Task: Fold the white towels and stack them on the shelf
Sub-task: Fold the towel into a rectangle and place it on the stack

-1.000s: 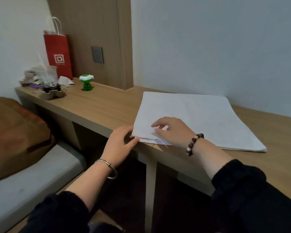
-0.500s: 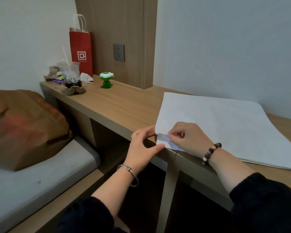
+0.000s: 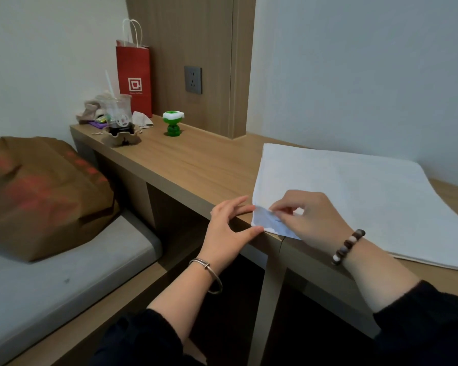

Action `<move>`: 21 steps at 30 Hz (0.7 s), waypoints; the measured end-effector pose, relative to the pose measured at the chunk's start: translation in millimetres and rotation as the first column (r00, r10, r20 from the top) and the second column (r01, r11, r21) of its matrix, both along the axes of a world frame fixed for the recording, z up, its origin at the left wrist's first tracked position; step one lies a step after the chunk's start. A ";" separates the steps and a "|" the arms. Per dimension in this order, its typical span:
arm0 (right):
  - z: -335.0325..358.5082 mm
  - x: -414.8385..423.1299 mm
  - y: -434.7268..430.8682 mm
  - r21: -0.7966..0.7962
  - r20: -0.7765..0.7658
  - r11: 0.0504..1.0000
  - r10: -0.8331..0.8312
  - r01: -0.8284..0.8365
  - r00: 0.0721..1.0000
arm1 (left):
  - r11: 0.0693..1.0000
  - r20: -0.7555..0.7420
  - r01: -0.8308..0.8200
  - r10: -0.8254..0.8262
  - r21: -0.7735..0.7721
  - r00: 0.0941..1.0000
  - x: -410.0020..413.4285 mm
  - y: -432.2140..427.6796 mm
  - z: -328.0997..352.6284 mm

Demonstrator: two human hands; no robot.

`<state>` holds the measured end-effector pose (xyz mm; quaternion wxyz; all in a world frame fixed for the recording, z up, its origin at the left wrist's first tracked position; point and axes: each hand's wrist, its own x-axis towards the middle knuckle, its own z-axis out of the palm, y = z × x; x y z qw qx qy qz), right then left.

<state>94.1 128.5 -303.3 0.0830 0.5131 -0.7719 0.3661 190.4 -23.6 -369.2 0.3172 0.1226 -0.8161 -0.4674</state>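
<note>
Right grip (image 3: 310,217) pinched on the near-left corner of the white towel (image 3: 354,196) at the desk's (image 3: 196,167) front edge — left grip (image 3: 225,233) straight-fingered beside it, touching that edge, holding nothing. Towel otherwise spread flat. Folding barely begun, seemingly — stacking yet to do.

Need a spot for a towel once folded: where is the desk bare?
The desk is bare between the green toy and the towel. Its left end is crowded: cup, red bag, clutter.
</note>
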 end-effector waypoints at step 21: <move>3.5 4.0 3.5 0.060 0.004 0.998 0.023 -0.023 1.000 | 0.994 0.013 0.107 -0.107 -0.032 0.994 6.2 -4.1 1.1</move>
